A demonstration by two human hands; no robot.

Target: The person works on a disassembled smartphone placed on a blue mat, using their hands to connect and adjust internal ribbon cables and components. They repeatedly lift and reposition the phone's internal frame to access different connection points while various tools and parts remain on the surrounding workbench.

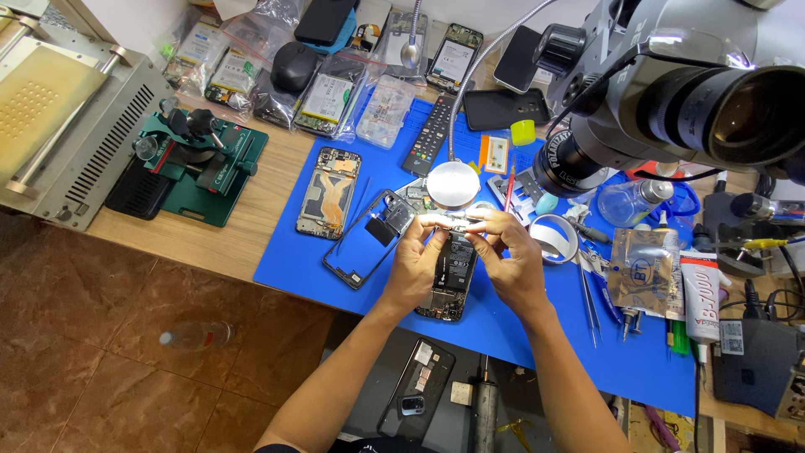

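Hands meet over the blue mat (503, 327) near the counter's front edge. Left hand (415, 267) and right hand (513, 260) both pinch a small bright part (449, 220), fingers closed on its two ends; what the part is cannot be told under the glare. Directly beneath lies an opened phone (451, 281), battery exposed. Just left of it rests a dark back cover (365, 243), and further left a second stripped phone (329, 193). A round lamp (453, 184) hangs close behind the hands. Tweezers (587, 302) lie to the right on the mat. A microscope (671, 92) overhangs the counter's right rear corner.
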